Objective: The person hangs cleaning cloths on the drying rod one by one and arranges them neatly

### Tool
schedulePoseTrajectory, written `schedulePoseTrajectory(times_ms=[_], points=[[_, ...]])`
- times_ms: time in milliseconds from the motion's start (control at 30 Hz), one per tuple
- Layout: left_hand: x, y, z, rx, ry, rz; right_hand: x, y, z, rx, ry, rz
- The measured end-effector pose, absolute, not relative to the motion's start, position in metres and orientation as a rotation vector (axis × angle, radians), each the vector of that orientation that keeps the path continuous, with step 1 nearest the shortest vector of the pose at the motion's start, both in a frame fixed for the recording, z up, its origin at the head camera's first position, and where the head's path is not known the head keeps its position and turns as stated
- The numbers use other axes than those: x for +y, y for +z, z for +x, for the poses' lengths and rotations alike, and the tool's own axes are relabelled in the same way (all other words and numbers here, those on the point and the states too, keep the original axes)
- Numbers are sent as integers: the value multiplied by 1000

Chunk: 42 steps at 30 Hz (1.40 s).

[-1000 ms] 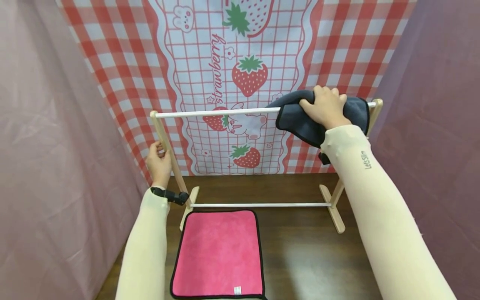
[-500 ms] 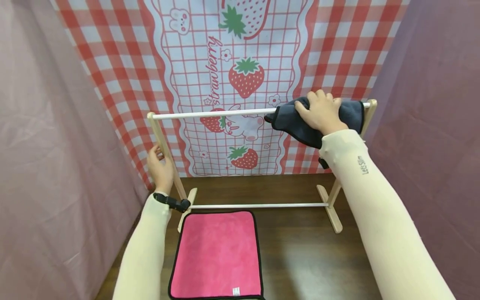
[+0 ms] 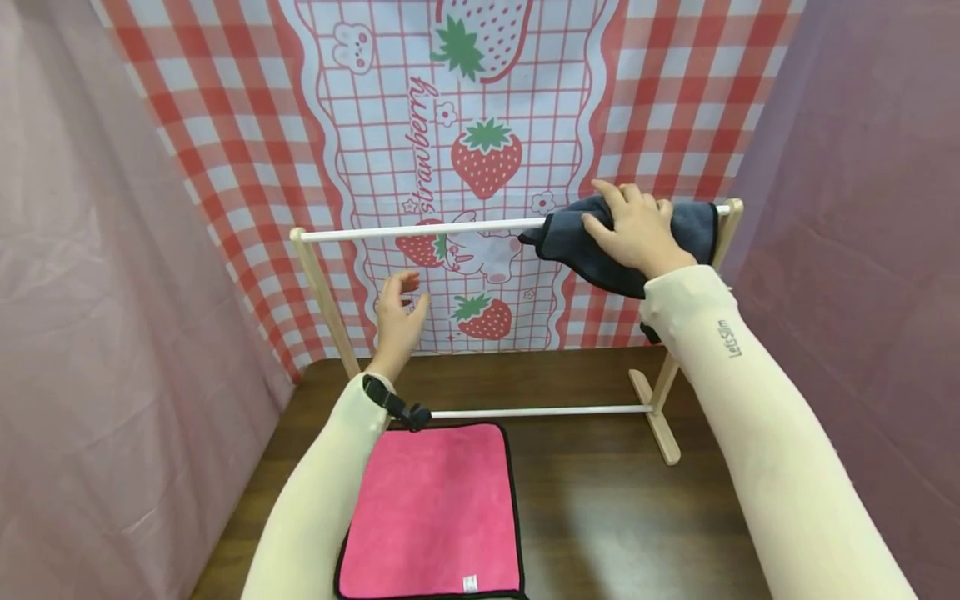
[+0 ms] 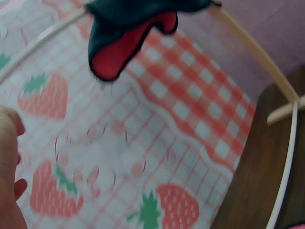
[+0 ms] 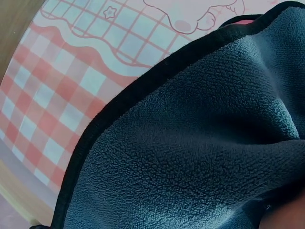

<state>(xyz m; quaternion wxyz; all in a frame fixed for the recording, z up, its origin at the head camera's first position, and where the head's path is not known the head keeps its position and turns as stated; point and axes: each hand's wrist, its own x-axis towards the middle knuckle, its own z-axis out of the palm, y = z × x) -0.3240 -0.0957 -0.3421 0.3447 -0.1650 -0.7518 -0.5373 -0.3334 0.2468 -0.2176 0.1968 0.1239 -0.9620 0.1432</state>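
Grey towel going over the rack's rail

Right hand (image 3: 637, 233) presses spread fingers on the grey towel (image 3: 570, 246), bunched at the rail (image 3: 420, 229)'s right end; left hand (image 3: 397, 321) hovers, fingers relaxed. Best spread it flat, evenly draped.

The right hand (image 3: 636, 233) is covering the middle of the grey cloth (image 3: 690, 232), and the sleeve is hiding the part hanging below it. The frame's edge is cutting off the pink cloth (image 3: 435, 508) below the left hand (image 3: 399, 321). The left wrist view is blurring.
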Motion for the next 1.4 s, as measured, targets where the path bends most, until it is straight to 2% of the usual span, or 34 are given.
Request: schedulePoseTrajectory(times_ms=[367, 667, 1033, 1400], points=[[-17, -292, -318, -2222, -1681, -609, 251, -224, -332, -2653, 374, 382], [26, -283, -324, -2203, -1799, -550, 254, -228, -332, -2618, 360, 403], [51, -278, -325, -2079, -1895, -471, 252, -233, -330, -2576, 351, 408], [57, -275, -321, -1982, -1905, -392, 262, -232, -324, -2525, 457, 479]])
